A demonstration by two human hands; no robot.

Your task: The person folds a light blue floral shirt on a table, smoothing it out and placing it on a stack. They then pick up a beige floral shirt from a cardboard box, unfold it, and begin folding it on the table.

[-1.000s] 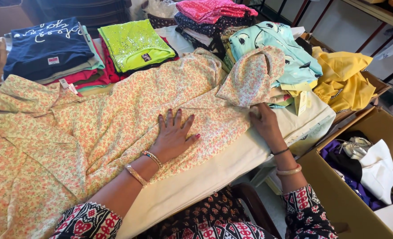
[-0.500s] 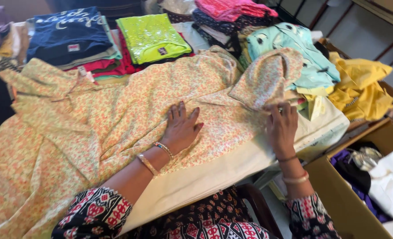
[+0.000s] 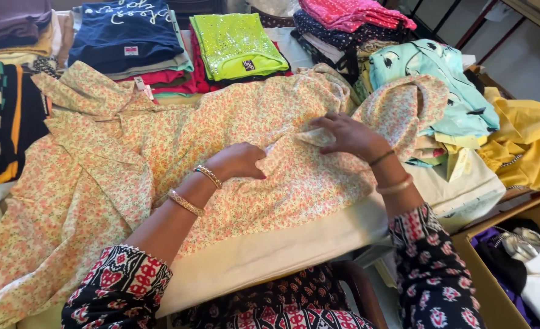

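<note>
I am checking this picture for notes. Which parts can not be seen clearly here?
- Head view: the left hand has its fingertips curled under, so its grip on the floral dress is unclear.
- The dress's lower left part is cut off by the frame edge.
- The cardboard box is cut off at the right and bottom edges.
- The right hand hides the fold beneath.

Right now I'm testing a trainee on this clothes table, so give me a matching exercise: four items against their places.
Items:
1. floral garment
2. neon green top
3. yellow garment
4. cardboard box

Places:
A. far right, above the box
B. bottom right corner
C. under both hands
D. folded on a stack at the back

Pairs: 1-C, 2-D, 3-A, 4-B. The left hand and right hand both rest on item 1.
</note>
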